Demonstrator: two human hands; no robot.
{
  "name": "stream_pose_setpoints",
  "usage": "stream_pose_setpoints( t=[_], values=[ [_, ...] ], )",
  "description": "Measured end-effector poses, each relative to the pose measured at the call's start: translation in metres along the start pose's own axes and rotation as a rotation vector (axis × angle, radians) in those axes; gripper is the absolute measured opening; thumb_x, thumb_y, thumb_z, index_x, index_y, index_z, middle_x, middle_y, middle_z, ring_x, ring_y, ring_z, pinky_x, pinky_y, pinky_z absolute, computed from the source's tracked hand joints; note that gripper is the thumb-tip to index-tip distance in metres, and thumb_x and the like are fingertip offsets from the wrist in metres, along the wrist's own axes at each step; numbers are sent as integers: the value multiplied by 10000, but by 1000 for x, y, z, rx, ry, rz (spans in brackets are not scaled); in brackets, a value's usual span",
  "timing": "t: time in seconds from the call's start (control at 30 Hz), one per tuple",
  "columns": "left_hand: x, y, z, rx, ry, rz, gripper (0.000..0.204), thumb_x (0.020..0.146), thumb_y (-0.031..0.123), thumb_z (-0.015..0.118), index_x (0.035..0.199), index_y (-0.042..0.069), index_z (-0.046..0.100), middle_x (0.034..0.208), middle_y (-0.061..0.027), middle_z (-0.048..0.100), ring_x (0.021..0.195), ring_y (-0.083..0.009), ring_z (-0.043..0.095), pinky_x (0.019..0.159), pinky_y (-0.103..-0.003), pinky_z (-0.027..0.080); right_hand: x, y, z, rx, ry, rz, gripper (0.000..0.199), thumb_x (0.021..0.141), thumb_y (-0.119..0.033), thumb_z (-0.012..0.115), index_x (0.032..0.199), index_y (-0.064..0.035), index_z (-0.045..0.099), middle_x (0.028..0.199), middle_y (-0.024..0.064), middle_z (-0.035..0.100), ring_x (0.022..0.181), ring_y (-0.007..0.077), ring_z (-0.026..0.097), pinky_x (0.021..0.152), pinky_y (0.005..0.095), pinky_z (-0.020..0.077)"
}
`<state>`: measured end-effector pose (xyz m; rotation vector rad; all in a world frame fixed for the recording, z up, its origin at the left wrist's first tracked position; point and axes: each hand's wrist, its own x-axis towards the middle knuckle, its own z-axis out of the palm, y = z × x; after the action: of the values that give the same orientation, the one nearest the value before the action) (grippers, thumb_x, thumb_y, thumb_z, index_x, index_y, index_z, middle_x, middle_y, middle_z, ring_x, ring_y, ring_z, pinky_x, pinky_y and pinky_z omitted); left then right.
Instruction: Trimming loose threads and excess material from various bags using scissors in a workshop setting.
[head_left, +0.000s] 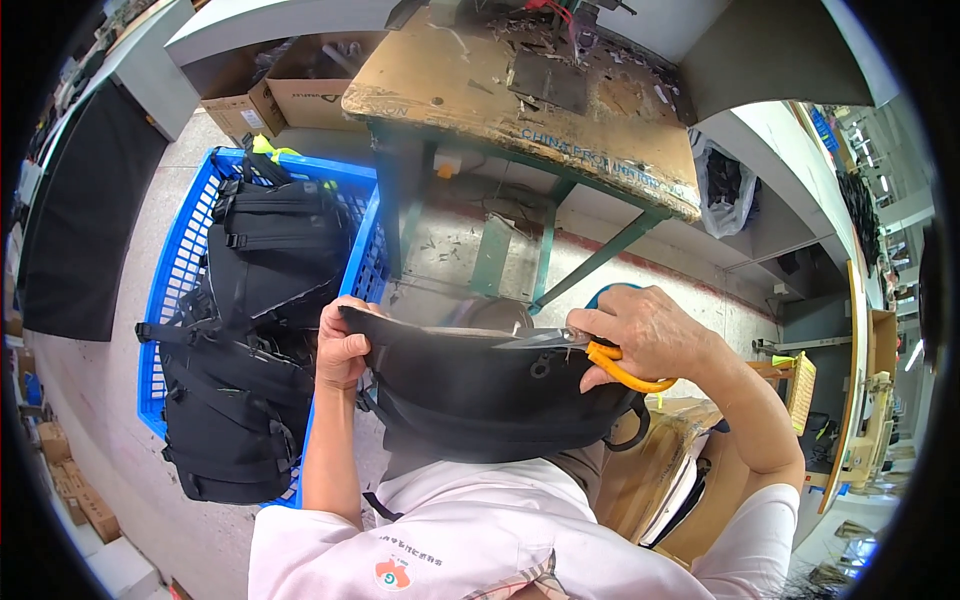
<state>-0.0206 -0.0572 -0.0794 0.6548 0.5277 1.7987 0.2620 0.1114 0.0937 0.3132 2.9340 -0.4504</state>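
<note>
Currently, I watch from afar: the left hand (343, 345) pinches the far left corner of a black bag (470, 390) just beyond the white shirt (460, 510). The right hand (645, 335) grips orange-handled scissors (603, 353), their blades pointing left along the bag's far edge. To the left, a blue basket (362, 235) carries more bags (275, 240); a surface (440, 75) stands far.

Held bag (480, 395): solid black. Scissors (606, 356): orange handles, silver-grey blades. Crate (365, 262): bright blue; packs (280, 250) inside, black. Bench (450, 80): tan top, green legs (600, 255). Shirt (450, 510): whitish, orange emblem (393, 574), beige plaid trim (520, 587)
</note>
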Motion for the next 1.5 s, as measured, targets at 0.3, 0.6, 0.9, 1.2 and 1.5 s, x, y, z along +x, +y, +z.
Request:
stream_pose_setpoints(
  t=[0.3,0.6,0.9,1.2,1.5],
  values=[
    [-1,0,6,-45,45,57,318,619,100,776,848,23,570,730,-104,595,649,-208,564,623,-332,467,4,-1,-4,-71,12,-5,518,682,-545,624,972,-130,516,663,60,472,651,235,496,559,346,411],
    [0,4,8,-91,-54,59,281,635,105,767,812,39,559,717,-126,596,656,-242,558,602,-368,445,7,10,3,-71,63,-115,470,670,-501,658,929,-135,517,567,34,420,548,206,483,470,323,378],
    [0,4,8,-89,-59,74,265,647,112,758,803,28,561,705,-134,593,628,-242,555,577,-355,441,8,13,9,-46,58,-146,458,682,-482,658,936,-131,511,557,32,429,528,205,498,460,313,395],
    [0,2,10,-42,-72,70,245,663,117,725,826,66,551,655,-91,554,546,-172,463,567,-334,329,23,-1,-1,-27,-26,-76,522,673,-530,646,1002,-148,507,686,70,473,679,239,506,545,345,412],
    [2,4,11,-128,-98,64,237,649,117,759,770,17,580,681,-127,590,589,-224,545,529,-332,421,29,6,4,35,-19,-156,495,692,-507,644,990,-136,506,646,62,481,674,231,532,537,341,424]
  ],
)
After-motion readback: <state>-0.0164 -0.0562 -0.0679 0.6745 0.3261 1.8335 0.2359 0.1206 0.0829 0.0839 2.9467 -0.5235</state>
